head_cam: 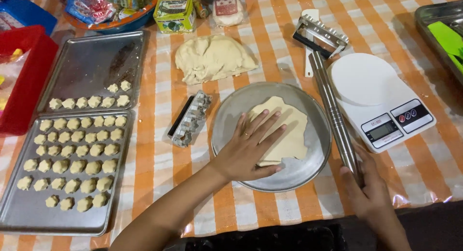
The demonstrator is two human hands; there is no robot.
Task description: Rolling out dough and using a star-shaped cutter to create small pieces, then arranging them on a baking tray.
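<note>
The left hand [248,147] lies flat on a flattened sheet of dough [284,133], fingers spread and straight, pressing down rather than gripping anything; a ring shows on one finger. The sheet rests inside a round metal pan [226,116] in the middle of the table, on an orange-and-white checked tablecloth [154,149], and its lower edge looks ragged.

The right hand [369,190] is curled around the near end of a long steel rolling pin [333,113] — the fingers closed on it, the pin lying just right of the pan and running away toward the far side of the table. Beside the pin sits a white kitchen scale [378,104] with a round platform and a small display.

Behind the pan lies a large lump of dough [212,58], uncut. Left of the pan, a small metal cutter [190,118] rests on the cloth. At the far end of the pin there is a metal roller tool [320,34] with a white handle.

On the left, two baking trays stand end to end. The near tray [21,212] is filled with rows of small shaped dough pieces [72,152]; the far tray [91,63] holds only a short row and a few more — most of its surface is bare metal. A red container [29,77] stands at the left edge.
</note>
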